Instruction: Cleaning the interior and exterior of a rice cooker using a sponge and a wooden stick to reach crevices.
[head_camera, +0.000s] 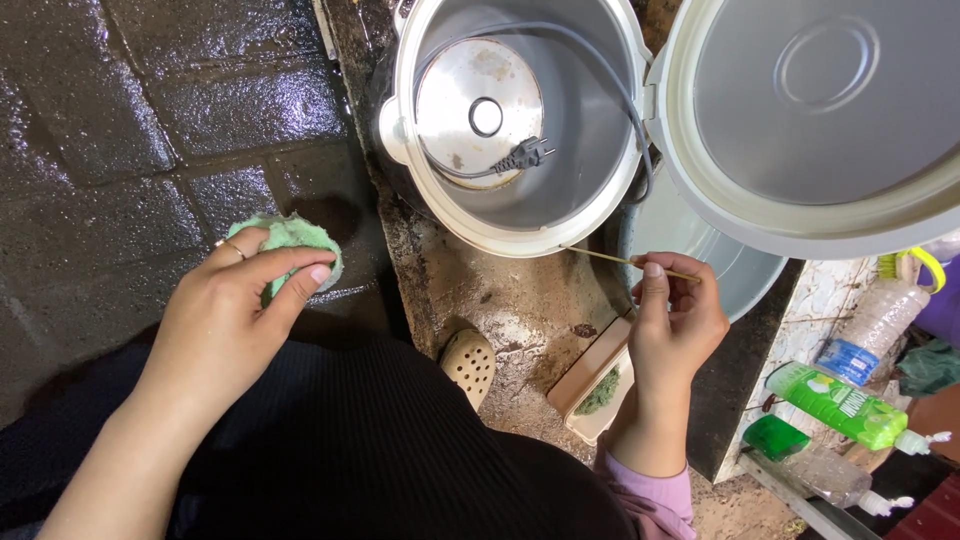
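Open rice cooker (520, 215): body empty, heating plate (478, 100) exposed, grey power cord (610, 75) coiled inside with its plug (527, 154) resting on the plate. It stands just beyond both sets of fingertips. Hinged lid (810, 110) thrown back, above and to the right of the right hand's fingers.

Left hand (225, 320): fingers closed around a green scouring pad (295, 240), thumb pressed over its near edge; a ring shows on one finger. The pad sits at the fingertips, over the wet dark tiled floor (120, 140).

Right hand (675, 330): thumb and forefinger pinching a thin yellowish stick (625, 261), which runs left from the fingertips to touch the cooker's lower rim.

Judgement: the stick looks suited to picking at the rim seam. It should do best kept shallow along the groove, pinched near its middle so that it does not flex or snap. The plug and cord inside ought to stay dry.

Surroundings: grey basin (720, 270) behind the right fingers, crowding that side. Below them, a small tray with green residue (600, 385) and a perforated tan shoe (468, 365). Well right, green detergent bottles (835, 405) and a clear bottle (875, 320).
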